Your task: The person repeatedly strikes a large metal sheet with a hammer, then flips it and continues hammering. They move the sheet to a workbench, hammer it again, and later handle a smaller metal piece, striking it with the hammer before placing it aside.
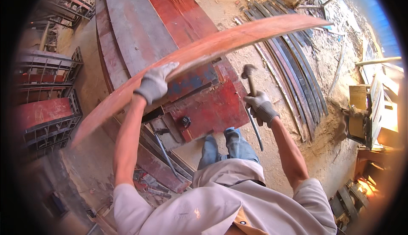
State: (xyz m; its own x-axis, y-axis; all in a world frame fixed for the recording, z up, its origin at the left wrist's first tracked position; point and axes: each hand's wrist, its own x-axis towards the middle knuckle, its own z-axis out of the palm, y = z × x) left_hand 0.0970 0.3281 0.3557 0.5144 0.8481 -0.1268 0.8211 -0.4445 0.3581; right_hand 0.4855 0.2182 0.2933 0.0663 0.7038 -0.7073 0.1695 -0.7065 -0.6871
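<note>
Gloved left hand [155, 84] clenches a long reddish plank [221, 43] lifted over stacked red panels [170, 26], right hand [261, 107] grasping a hammer [250, 86] (head up): one-handed, the bowed plank could likely slip or swing.

Outdoor yard, hard sunlight. Sandy dirt ground [314, 120] littered with wood scraps. Stack of red and grey boards [140, 26] at centre, row of long dark planks [297, 73] laid flat to its right. Metal racks [46, 103] on the left, yellow wooden crates [374, 111] at right edge.
</note>
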